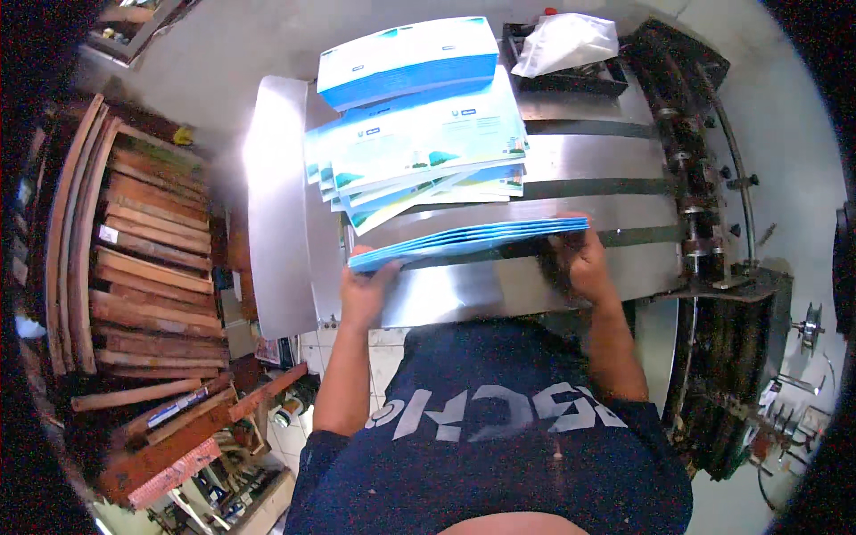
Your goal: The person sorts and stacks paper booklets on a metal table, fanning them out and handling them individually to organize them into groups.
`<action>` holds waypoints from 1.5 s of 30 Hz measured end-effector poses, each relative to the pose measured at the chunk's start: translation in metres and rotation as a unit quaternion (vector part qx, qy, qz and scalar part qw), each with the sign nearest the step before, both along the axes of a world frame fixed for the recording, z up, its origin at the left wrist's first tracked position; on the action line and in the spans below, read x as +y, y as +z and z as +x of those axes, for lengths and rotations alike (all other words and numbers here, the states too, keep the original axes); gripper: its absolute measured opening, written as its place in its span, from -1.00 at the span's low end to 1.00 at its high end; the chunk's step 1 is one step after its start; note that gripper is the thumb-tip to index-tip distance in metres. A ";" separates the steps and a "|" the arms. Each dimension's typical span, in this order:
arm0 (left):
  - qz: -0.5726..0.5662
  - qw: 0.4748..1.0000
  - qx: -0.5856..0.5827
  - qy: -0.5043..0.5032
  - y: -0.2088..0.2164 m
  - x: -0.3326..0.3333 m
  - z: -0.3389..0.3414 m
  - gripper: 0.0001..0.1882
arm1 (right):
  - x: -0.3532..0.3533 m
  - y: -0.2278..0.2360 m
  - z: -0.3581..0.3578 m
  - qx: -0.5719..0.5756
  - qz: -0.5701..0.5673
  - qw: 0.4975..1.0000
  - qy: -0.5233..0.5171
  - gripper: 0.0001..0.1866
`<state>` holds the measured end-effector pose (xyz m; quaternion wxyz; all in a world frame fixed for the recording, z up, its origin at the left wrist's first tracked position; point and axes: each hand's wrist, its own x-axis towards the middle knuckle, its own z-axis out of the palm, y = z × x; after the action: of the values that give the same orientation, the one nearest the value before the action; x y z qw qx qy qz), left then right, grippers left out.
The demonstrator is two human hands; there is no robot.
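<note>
Between my two hands is a small stack of folded printed sheets [468,237], blue along the edges and held nearly edge-on above the near part of the metal table. My left hand [367,290] grips its left end, thumb on the near side. Its right end is in my right hand [582,263], whose fingers are partly in shadow. Just beyond lies a loose, fanned pile of printed sheets [419,152] in white, blue and green. Behind that pile, a neat, thick stack of printed sheets [406,58] shows blue sides.
The metal table [588,267] has dark slots across it. A black tray [571,85] with a white plastic bag [571,43] sits at the back right. Dark machine rollers [691,196] line the right side. Wooden boards [160,276] fill a rack at left.
</note>
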<state>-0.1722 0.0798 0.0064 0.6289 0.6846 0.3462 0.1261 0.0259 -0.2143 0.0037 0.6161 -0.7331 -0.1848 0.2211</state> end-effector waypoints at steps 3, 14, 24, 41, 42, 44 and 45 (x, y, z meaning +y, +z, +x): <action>-0.035 0.998 -0.044 0.034 0.012 -0.006 0.003 -0.72 | -0.015 -0.013 0.008 0.010 -0.037 0.999 -0.022 -0.58; 0.046 0.980 -0.142 0.135 0.029 0.056 -0.037 -0.68 | 0.016 -0.029 -0.014 -0.314 -0.573 0.756 0.039 -0.04; 0.168 0.928 -0.248 0.221 0.060 0.130 -0.056 -0.68 | 0.147 -0.026 -0.137 -0.416 -0.158 0.810 0.383 -0.22; 0.226 0.896 -0.153 0.350 0.063 0.148 -0.114 -0.60 | 0.155 0.009 -0.092 -0.232 -0.070 0.955 0.171 -0.56; 0.202 0.893 -0.193 0.352 0.057 0.153 -0.125 -0.61 | 0.145 0.019 -0.072 -0.271 -0.143 0.950 0.060 -0.52; 0.183 0.893 -0.243 0.331 0.054 0.156 -0.130 -0.64 | 0.101 -0.016 -0.026 -0.331 -0.273 0.898 -0.096 -0.30; 0.193 0.894 -0.245 0.320 0.055 0.157 -0.130 -0.64 | 0.094 -0.018 -0.026 -0.350 -0.355 0.863 -0.083 -0.24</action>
<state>-0.3023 0.2370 0.0616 0.4747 0.5919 0.3503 0.5492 0.0001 -0.1202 -0.0139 0.2247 -0.9441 -0.2356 -0.0517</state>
